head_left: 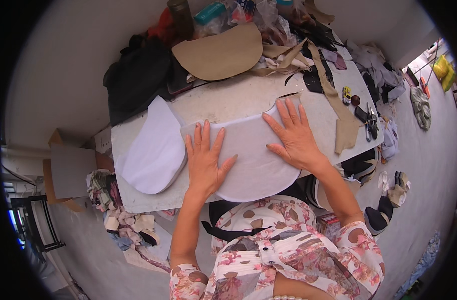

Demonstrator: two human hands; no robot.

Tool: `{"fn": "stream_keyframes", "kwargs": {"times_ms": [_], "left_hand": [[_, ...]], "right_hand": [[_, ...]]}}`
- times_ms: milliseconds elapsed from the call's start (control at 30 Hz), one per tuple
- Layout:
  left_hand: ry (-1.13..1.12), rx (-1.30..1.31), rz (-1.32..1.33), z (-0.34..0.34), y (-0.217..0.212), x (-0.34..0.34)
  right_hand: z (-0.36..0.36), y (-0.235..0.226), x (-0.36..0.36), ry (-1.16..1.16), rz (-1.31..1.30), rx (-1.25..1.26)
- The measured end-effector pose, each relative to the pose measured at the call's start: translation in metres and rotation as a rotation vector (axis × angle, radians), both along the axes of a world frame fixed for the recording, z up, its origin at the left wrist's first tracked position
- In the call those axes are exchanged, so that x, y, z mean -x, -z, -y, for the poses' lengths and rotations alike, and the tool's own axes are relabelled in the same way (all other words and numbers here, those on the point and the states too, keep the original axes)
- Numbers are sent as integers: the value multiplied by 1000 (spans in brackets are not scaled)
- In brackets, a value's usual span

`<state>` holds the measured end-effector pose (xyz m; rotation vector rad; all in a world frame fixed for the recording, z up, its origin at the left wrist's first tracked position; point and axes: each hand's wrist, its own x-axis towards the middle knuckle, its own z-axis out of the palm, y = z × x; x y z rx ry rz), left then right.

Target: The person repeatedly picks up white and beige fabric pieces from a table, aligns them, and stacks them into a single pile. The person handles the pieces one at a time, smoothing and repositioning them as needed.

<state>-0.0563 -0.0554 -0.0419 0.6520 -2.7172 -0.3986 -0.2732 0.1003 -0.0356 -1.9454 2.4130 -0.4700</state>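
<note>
A white, rounded piece of thin fabric (253,165) lies flat on the worn white table (223,102) in front of me. My left hand (205,159) rests palm down on its left part, fingers spread. My right hand (292,135) presses flat on its upper right part, fingers apart and pointing away from me. Neither hand grips anything. A second white rounded piece (156,147) lies to the left, partly hanging over the table's edge.
A tan cardboard pattern (221,52) and a heap of black cloth (138,80) sit at the table's far side. A long tan strip (338,110), scissors (371,125) and a small toy car (346,94) lie right. Fabric scraps (121,220) litter the floor.
</note>
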Motion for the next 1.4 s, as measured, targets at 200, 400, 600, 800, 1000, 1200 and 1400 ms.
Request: {"fn": "stream_keyframes", "kwargs": {"times_ms": [200,400,600,800,1000,1200,1400], "left_hand": [[6,-6,44,2,6,1],[5,-198,-168,6,-1,-8],[-211,-237,-697,33,-27,-16],[-268,-669,-883,73,-28,-6],[-353,-1210,-974,128,-9,12],[-449,-1959,-865,169,10,79],[-457,-1239,-1101,177,20,93]], "right_hand": [[0,10,5,-16,20,-31],[35,-26,19,-9,63,249],[201,-27,34,-28,428,278],[295,28,42,110,136,398],[306,36,52,27,253,374],[271,-7,47,-102,317,239],[233,-42,23,-351,247,397]]}}
